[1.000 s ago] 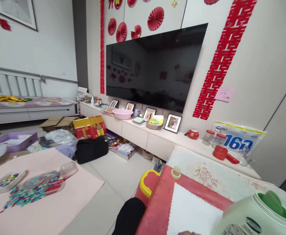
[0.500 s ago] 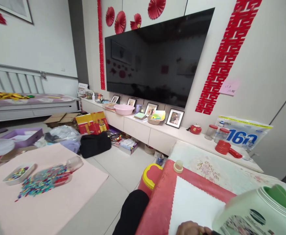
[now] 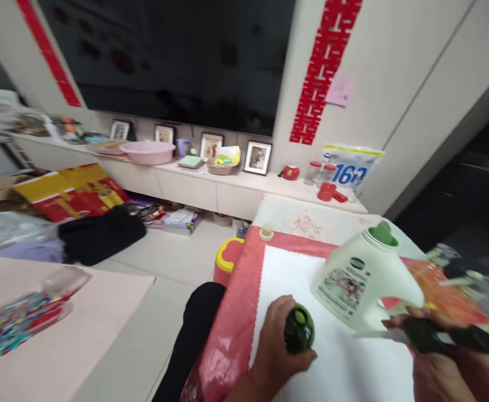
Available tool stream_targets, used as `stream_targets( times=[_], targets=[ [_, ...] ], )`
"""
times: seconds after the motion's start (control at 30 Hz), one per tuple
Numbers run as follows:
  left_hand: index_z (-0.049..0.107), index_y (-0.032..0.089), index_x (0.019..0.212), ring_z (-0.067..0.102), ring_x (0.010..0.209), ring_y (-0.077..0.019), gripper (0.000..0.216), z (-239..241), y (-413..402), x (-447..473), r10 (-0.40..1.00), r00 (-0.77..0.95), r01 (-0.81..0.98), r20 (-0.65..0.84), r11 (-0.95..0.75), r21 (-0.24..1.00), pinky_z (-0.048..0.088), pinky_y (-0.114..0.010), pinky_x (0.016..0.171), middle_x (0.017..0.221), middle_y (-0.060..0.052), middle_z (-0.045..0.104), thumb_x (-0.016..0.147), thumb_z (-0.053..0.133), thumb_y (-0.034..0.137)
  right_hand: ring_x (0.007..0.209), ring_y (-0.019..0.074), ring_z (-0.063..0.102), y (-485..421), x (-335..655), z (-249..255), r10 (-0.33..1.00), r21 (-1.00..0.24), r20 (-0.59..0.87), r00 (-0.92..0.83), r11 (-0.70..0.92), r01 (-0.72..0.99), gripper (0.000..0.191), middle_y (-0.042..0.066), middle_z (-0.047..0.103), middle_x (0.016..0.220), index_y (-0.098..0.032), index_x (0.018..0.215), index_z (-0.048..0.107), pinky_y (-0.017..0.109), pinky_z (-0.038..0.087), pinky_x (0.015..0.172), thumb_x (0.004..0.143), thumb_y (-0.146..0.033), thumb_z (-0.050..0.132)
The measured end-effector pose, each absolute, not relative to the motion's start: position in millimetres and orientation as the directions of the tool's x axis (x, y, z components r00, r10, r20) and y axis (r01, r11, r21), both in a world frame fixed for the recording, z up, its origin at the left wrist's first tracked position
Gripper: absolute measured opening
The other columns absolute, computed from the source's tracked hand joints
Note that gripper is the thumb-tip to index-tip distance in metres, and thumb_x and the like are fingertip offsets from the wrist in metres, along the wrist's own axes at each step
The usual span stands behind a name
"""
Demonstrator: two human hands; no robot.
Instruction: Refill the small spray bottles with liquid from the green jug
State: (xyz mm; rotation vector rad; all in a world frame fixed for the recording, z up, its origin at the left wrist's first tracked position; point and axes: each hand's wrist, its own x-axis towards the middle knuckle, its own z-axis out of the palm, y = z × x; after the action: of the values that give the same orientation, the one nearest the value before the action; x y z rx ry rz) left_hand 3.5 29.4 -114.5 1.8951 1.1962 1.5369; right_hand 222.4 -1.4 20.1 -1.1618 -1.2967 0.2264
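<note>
My left hand is wrapped round a small dark green bottle, seen from above with its lighter green mouth showing. It rests on a white cloth over a red table cover. My right hand is closed on a dark green funnel-like piece with a thin white tip pointing left. A pale green detergent jug with an open green spout leans just behind both hands.
A small cream cap lies at the table's far left corner. A red and yellow stool stands beside the table. A low cabinet holds a pink basin and photo frames. Blurred glass jars sit at right.
The view dropped and swung right, onto the table. Both hands came into sight, the left holding the dark green bottle, the right the funnel-like piece. The jug now sits mid-frame.
</note>
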Motion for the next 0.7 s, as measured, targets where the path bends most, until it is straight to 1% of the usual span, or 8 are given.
stream_targets(
  times=[0.07, 0.1, 0.13, 0.27, 0.37, 0.5, 0.6, 0.7],
  targets=[
    [0.037, 0.027, 0.144, 0.055, 0.129, -0.0383, 0.098, -105.6, 28.0, 0.6, 0.815, 0.019, 0.355, 0.58, -0.547, 0.758, 0.048, -0.061, 0.107, 0.138, -0.015, 0.055, 0.06, 0.085, 0.029, 0.105, 0.0311, 0.069, -5.7, 223.0, 21.0, 0.759, -0.719, 0.595, 0.263, 0.357, 0.596, 0.041, 0.011, 0.069, 0.121, -0.024, 0.122, 0.067, 0.049, 0.058, 0.094, 0.085, -0.039, 0.068],
    [0.036, 0.027, 0.144, 0.055, 0.129, -0.0377, 0.097, -102.4, 27.5, -0.2, 0.811, 0.019, 0.36, 0.584, -0.551, 0.753, 0.049, -0.061, 0.106, 0.138, -0.015, 0.056, 0.06, 0.085, 0.029, 0.105, 0.0297, 0.069, -5.1, 222.5, 16.7, 0.785, -0.673, 0.586, 0.201, 0.333, 0.66, 0.034, 0.01, 0.072, 0.116, -0.024, 0.113, 0.071, 0.044, 0.058, 0.093, 0.083, -0.04, 0.069],
    [0.035, 0.027, 0.145, 0.055, 0.128, -0.0372, 0.097, -100.3, 26.9, -0.6, 0.808, 0.019, 0.364, 0.589, -0.555, 0.748, 0.049, -0.06, 0.106, 0.138, -0.015, 0.056, 0.061, 0.084, 0.03, 0.104, 0.0275, 0.069, -3.1, 222.1, 9.5, 0.787, -0.587, 0.606, 0.113, 0.347, 0.732, 0.028, 0.009, 0.073, 0.112, -0.025, 0.108, 0.072, 0.04, 0.059, 0.091, 0.085, -0.041, 0.067],
    [0.037, 0.025, 0.144, 0.057, 0.126, -0.0352, 0.088, -98.9, 26.9, -2.5, 0.801, 0.023, 0.364, 0.598, -0.564, 0.741, 0.05, -0.057, 0.105, 0.136, -0.015, 0.056, 0.069, 0.08, 0.041, 0.094, 0.0188, 0.072, 6.2, 223.6, -31.8, 0.792, -0.259, 0.553, -0.261, 0.46, 0.849, 0.026, 0.007, 0.073, 0.11, -0.024, 0.111, 0.069, 0.028, 0.06, 0.077, 0.093, -0.023, 0.051],
    [0.04, 0.023, 0.142, 0.056, 0.126, -0.0342, 0.083, -98.0, 28.2, -4.8, 0.816, 0.035, 0.355, 0.577, -0.55, 0.756, 0.049, -0.056, 0.106, 0.135, -0.015, 0.055, 0.073, 0.077, 0.051, 0.089, 0.0193, 0.071, 4.3, 223.9, -53.9, 0.791, -0.129, 0.487, -0.371, 0.485, 0.865, 0.035, 0.007, 0.075, 0.105, -0.024, 0.112, 0.069, 0.032, 0.058, 0.075, 0.091, -0.011, 0.045],
    [0.043, 0.021, 0.138, 0.053, 0.129, -0.0344, 0.079, -90.2, 26.4, -3.6, 0.865, 0.032, 0.332, 0.501, -0.482, 0.811, 0.045, -0.057, 0.109, 0.135, -0.016, 0.052, 0.073, 0.075, 0.053, 0.094, 0.021, 0.069, -4.4, 217.8, -65.1, 0.819, -0.147, 0.433, -0.376, 0.476, 0.867, 0.038, 0.006, 0.074, 0.107, -0.025, 0.116, 0.068, 0.036, 0.055, 0.078, 0.09, -0.006, 0.047],
    [0.046, 0.022, 0.135, 0.054, 0.126, -0.0326, 0.075, -77.7, 21.4, -1.6, 0.919, 0.013, 0.315, 0.393, -0.377, 0.871, 0.047, -0.055, 0.108, 0.132, -0.014, 0.053, 0.071, 0.078, 0.04, 0.097, 0.0213, 0.067, -9.3, 214.6, -67.9, 0.829, -0.176, 0.435, -0.351, 0.461, 0.87, 0.033, 0.007, 0.073, 0.109, -0.023, 0.118, 0.066, 0.037, 0.056, 0.081, 0.092, -0.011, 0.051],
    [0.048, 0.023, 0.133, 0.057, 0.121, -0.0302, 0.073, -60.3, 20.5, -3.3, 0.954, 0.008, 0.29, 0.298, -0.288, 0.913, 0.049, -0.052, 0.106, 0.128, -0.011, 0.056, 0.067, 0.078, 0.029, 0.107, 0.0228, 0.065, -14.2, 220.1, -64.2, 0.814, -0.21, 0.494, -0.305, 0.452, 0.867, 0.031, 0.01, 0.07, 0.116, -0.021, 0.124, 0.063, 0.039, 0.055, 0.087, 0.094, -0.021, 0.055]
  ],
)
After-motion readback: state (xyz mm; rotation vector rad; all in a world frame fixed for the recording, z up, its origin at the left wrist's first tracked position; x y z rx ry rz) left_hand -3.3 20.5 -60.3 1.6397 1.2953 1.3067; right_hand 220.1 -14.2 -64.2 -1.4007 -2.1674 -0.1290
